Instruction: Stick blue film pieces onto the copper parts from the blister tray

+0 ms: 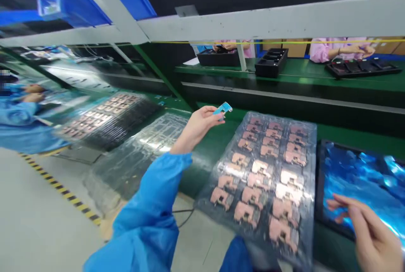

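Observation:
My left hand point(199, 126), in a blue sleeve, pinches a small flat piece with a bright blue face point(224, 108) between thumb and fingers, raised above the green bench. Just to its right lies a clear plastic tray point(308, 171) with several rows of pinkish, notched plates that look like phone boards. My right hand point(370, 225) hovers at the right edge, over a black-rimmed tray point(320, 179) filled with shiny blue film-like pieces point(357, 179). Its fingers are loosely bent and apart, and nothing shows in them.
Left of my arm lies a clear moulded tray point(126, 171); another tray of parts point(104, 116) is beyond it. A co-worker in blue point(19, 116) sits far left. A white shelf beam point(268, 21) crosses overhead. Behind it, people in pink handle parts near black trays point(271, 63).

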Available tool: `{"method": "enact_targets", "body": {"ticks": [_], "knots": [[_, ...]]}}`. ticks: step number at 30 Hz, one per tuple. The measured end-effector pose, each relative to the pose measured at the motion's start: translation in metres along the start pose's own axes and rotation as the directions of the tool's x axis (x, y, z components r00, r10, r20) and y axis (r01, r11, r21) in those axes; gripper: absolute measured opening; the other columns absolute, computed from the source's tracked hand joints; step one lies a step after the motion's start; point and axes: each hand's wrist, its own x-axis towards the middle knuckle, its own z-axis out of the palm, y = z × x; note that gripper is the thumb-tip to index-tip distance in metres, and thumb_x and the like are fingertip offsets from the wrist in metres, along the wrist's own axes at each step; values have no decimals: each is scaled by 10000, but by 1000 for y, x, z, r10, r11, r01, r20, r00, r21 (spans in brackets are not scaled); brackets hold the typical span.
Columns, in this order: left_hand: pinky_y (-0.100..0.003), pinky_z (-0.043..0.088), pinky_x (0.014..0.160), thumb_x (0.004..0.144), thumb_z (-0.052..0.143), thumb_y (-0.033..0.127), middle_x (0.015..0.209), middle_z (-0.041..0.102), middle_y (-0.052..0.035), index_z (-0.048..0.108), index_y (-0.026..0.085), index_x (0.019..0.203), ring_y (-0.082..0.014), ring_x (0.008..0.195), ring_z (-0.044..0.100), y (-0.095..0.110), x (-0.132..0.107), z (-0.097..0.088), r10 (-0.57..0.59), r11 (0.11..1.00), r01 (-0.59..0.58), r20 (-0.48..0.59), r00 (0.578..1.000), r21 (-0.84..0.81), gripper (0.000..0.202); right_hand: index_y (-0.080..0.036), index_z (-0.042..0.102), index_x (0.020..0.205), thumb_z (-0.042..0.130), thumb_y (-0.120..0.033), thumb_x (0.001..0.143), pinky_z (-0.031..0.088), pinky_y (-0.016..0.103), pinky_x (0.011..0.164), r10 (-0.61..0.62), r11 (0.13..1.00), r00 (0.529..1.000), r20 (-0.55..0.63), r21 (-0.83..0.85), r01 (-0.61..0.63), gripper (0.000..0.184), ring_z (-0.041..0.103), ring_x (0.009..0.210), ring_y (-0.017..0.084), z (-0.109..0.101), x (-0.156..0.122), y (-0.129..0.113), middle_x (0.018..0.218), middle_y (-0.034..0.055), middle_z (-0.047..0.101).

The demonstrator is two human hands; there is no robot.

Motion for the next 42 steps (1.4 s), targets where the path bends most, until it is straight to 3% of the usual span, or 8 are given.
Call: {"method": "enact_targets", "body": {"ticks": [3, 6, 11, 18, 25, 32, 37, 42], "knots": [[-402, 654, 912, 709, 970, 309, 1056, 789, -88, 739, 195, 1110, -249, 967, 765, 14, -120, 51, 14, 995, -5, 95, 995, -101, 476, -284, 785, 1235, 668, -403, 1045, 675, 303, 703, -70, 982, 981, 183, 184, 35, 254, 811, 861, 217, 13, 5, -41, 1068, 71, 844], [-386, 644, 973, 757, 937, 275, 1163, 794, -96, 775, 207, 1177, -260, 1072, 766, 17, -213, 102, 43, 997, -32, 158, 986, -72, 456, -267, 664, 1418, 736, -413, 993, 673, 323, 779, -97, 942, 947, 307, 336, -13, 455, 788, 1021, 226, 28, 9, -66, 1236, 97, 790], [-366, 659, 939, 824, 879, 297, 1091, 814, -85, 785, 199, 1139, -245, 1017, 790, 5, -290, 154, 39, 996, -22, 203, 978, -86, 343, -228, 762, 1040, 817, -448, 901, 622, 298, 708, -23, 927, 952, 304, 363, -93, 266, 737, 851, 192, 21, 3, -65, 1018, 48, 792], [-286, 627, 672, 880, 827, 403, 908, 775, -48, 806, 193, 959, -201, 776, 743, 1, -316, 184, 105, 994, -107, 63, 992, 29, 226, -228, 798, 1008, 688, -406, 1013, 619, 323, 826, -64, 948, 965, 255, 317, -21, 209, 756, 886, 201, -6, -19, -51, 1016, 47, 820], [-279, 570, 702, 885, 838, 323, 852, 742, -29, 797, 226, 864, -194, 760, 699, 1, -331, 196, 182, 983, -182, 43, 982, 8, 107, -209, 797, 1015, 748, -381, 980, 634, 305, 767, -120, 956, 968, 221, 289, 53, 182, 755, 813, 193, -14, -34, -45, 931, 44, 813], [-276, 565, 708, 881, 850, 315, 831, 747, -17, 807, 219, 870, -182, 735, 699, -3, -335, 201, 167, 985, -170, 73, 983, 29, 106, -214, 783, 1038, 563, -346, 1102, 641, 302, 785, -134, 963, 972, 193, 256, 82, 264, 768, 817, 183, -20, -40, -37, 951, 47, 803], [-286, 580, 741, 877, 836, 296, 812, 753, -16, 811, 205, 855, -188, 765, 712, -4, -333, 208, 122, 992, -122, 29, 992, -18, 97, -247, 759, 1295, 643, -289, 1074, 640, 325, 799, -288, 952, 955, 67, 131, 278, 252, 728, 1039, 215, -25, -42, -37, 1178, 95, 757], [-324, 603, 856, 895, 834, 300, 935, 791, -46, 863, 216, 946, -217, 893, 735, -1, -336, 210, 135, 990, -131, 63, 989, -51, 103, -297, 803, 1229, 682, -211, 1046, 617, 438, 901, -456, 885, 890, -15, -115, 451, 236, 692, 1027, 249, -26, -43, -35, 1100, 88, 757]]}}
